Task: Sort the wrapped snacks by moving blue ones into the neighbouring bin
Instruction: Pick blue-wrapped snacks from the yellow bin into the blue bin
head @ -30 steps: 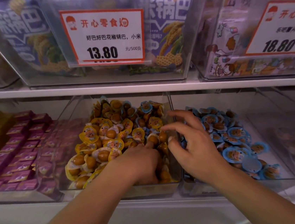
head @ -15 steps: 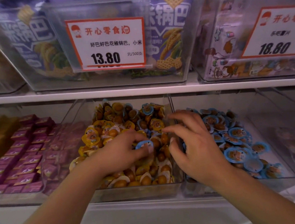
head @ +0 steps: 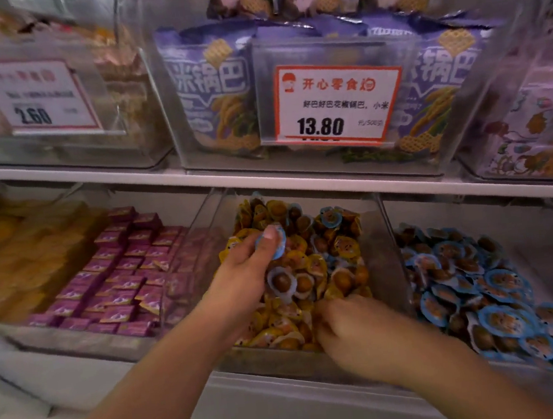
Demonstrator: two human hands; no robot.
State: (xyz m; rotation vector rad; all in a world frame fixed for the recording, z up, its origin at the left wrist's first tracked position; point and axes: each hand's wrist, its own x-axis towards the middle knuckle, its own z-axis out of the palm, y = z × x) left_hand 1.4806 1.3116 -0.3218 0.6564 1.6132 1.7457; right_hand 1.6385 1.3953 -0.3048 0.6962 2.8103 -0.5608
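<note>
shelf bin (head: 383,266): left hand (head: 244,275) pinches round blue-rimmed snack (head: 277,247).

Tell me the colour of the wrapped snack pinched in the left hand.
Blue: the wrapped snack in the left hand, head view.

White shop shelf (head: 265,179) carries clear bins and price tags (head: 337,102).

One head-worn view looks forward and down at close range onto shop shelves — the lower bins of snacks beyond the fingers (head: 272,234), the upper shelf (head: 161,181) with its price tags above them — tilted slightly, both forearms entering from the bottom edge.
</note>
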